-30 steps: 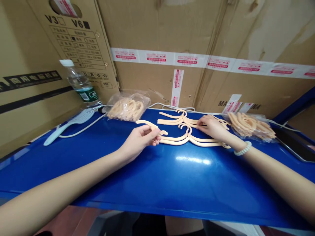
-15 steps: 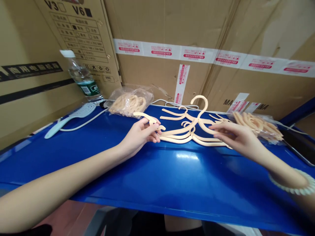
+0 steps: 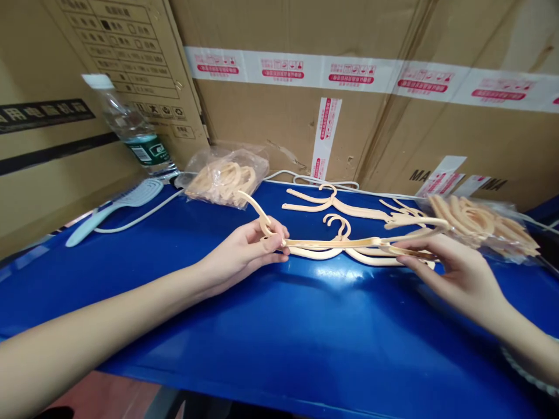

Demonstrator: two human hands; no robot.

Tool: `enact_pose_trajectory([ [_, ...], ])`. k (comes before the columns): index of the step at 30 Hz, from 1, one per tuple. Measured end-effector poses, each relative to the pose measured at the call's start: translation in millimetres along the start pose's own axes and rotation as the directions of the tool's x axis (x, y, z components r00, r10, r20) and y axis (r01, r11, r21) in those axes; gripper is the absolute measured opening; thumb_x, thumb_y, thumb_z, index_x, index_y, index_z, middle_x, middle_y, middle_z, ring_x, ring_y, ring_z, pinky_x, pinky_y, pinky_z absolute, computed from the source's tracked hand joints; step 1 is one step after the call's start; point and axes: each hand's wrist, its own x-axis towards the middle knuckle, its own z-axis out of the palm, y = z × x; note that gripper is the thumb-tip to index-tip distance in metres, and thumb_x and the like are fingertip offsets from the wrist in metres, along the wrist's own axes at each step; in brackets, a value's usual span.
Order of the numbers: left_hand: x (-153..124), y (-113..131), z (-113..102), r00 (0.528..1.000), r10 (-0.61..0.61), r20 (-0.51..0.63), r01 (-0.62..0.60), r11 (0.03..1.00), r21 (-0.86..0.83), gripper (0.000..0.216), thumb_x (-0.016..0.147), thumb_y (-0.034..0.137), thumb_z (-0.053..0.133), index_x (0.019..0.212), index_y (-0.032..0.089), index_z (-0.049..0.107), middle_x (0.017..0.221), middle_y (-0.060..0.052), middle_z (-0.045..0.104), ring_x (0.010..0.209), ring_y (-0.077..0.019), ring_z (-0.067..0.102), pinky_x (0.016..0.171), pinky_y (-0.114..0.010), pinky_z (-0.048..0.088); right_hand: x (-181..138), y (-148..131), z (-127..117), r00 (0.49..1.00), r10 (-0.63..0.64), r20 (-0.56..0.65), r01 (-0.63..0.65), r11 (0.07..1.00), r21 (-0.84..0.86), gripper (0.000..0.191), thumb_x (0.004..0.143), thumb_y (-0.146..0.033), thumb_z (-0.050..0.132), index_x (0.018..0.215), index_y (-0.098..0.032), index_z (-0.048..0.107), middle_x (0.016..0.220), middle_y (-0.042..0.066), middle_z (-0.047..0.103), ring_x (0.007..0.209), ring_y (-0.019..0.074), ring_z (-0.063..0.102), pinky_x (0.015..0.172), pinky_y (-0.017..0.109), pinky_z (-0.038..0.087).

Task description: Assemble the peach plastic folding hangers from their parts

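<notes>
My left hand (image 3: 244, 251) pinches a curved peach plastic hanger arm piece (image 3: 258, 213) that sticks up to the left. My right hand (image 3: 454, 270) holds a peach plastic hanger (image 3: 345, 242) by its right end, flat and just above the blue table (image 3: 279, 343). The hanger's left tip meets the arm piece at my left fingertips. Two more peach hangers lie on the table behind it, one (image 3: 336, 206) near the cardboard wall and one (image 3: 349, 255) partly under the held hanger.
Two clear bags of peach hanger parts lie at the back, one left (image 3: 225, 180) and one right (image 3: 484, 224). A water bottle (image 3: 135, 137), a light blue hairbrush (image 3: 116, 206) and a white cable (image 3: 144, 215) sit at the left. Cardboard boxes (image 3: 375, 116) wall the back.
My right hand lifted a hanger off the pile, turned it flat and brought its left end to the piece in my left hand. The view shifted slightly.
</notes>
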Motion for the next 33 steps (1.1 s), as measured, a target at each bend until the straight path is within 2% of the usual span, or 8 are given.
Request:
enact_pose_trajectory([
  [3, 0, -1, -1, 0.998, -0.066, 0.024, 0.068, 0.996, -0.05, 0.028, 0.08, 0.03, 0.088, 0.086, 0.017, 0.064, 0.105, -0.003, 0.065, 0.082, -0.0146, 0.068, 0.076, -0.028, 0.06, -3, 3, 3, 1.0, 0.01, 0.005, -0.01, 1.0, 0.001, 0.013, 0.097, -0.024, 0.066, 0.109, -0.028, 0.068, 0.102, 0.001, 0.072, 0.094, 0.0186, 0.069, 0.081, 0.027, 0.054],
  [11, 0, -2, -3, 0.991, -0.114, 0.072, 0.118, 0.992, -0.048, 0.028, 0.081, 0.031, 0.087, 0.084, 0.016, 0.064, 0.079, -0.003, 0.065, 0.075, -0.014, 0.065, 0.07, -0.023, 0.057, -5, -6, 8, 0.999, 0.05, -0.005, -0.049, 0.998, 0.041, 0.016, 0.096, -0.022, 0.066, 0.11, -0.03, 0.069, 0.105, 0.003, 0.074, 0.094, 0.0224, 0.07, 0.083, 0.033, 0.055],
  [17, -2, -1, -2, 0.998, -0.062, 0.015, 0.063, 0.996, -0.058, 0.031, 0.075, 0.028, 0.091, 0.077, 0.015, 0.063, 0.077, -0.001, 0.064, 0.067, -0.013, 0.064, 0.063, -0.023, 0.056, -6, -13, 15, 0.999, 0.029, -0.041, -0.028, 1.0, 0.011, 0.015, 0.094, -0.019, 0.067, 0.106, -0.029, 0.069, 0.1, 0.004, 0.072, 0.09, 0.0246, 0.069, 0.075, 0.035, 0.053],
  [24, -3, 1, 2, 0.995, -0.063, -0.081, 0.055, 0.994, -0.096, 0.038, 0.068, 0.026, 0.095, 0.073, 0.013, 0.06, 0.08, -0.002, 0.067, 0.067, -0.0125, 0.066, 0.065, -0.022, 0.059, -6, -13, 15, 0.998, 0.057, -0.02, -0.056, 0.996, 0.074, 0.014, 0.095, -0.02, 0.066, 0.106, -0.029, 0.069, 0.1, 0.003, 0.07, 0.087, 0.0216, 0.067, 0.074, 0.035, 0.052],
  [33, -4, 0, 3, 0.993, -0.017, -0.12, 0.008, 0.997, -0.076, 0.039, 0.067, 0.023, 0.094, 0.07, 0.014, 0.057, 0.073, 0.0, 0.065, 0.06, -0.0115, 0.062, 0.059, -0.022, 0.055, -11, -16, 20, 0.997, 0.068, -0.038, -0.065, 0.995, 0.074, 0.013, 0.095, -0.023, 0.066, 0.106, -0.031, 0.067, 0.1, 0.005, 0.071, 0.088, 0.0272, 0.069, 0.072, 0.041, 0.055],
])
